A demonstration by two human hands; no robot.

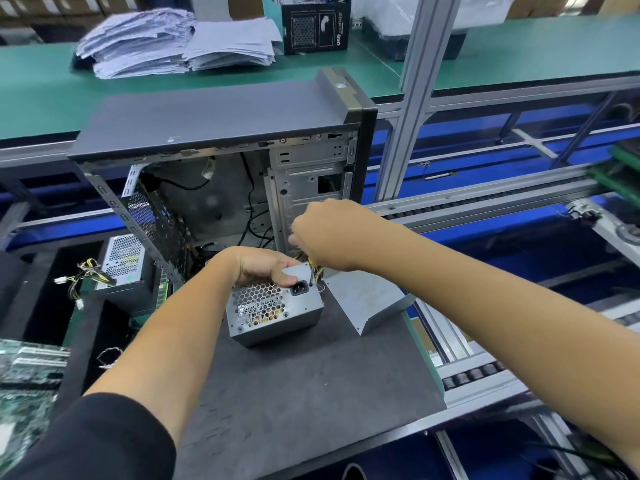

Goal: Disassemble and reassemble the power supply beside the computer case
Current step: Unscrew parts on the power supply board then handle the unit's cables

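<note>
- Gripping the PSU point(277, 315) at its top edge: left hand point(264, 265), fingers curled round it.
- Right hand point(323, 233) fingers closed on a screwdriver point(312, 271), tip at the PSU's top by the socket.
- PSU sits on the dark surface point(294, 393), just before the open case point(221, 161); cables inside.
- Loose cover point(367, 299) just right of the PSU.
- Second PSU point(123, 261) left; paper stacks point(173, 43) on the green bench behind.

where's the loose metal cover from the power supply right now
In the head view, the cover stands on the dark mat, right of the power supply, near the mat's right edge and below the right hand.
</note>
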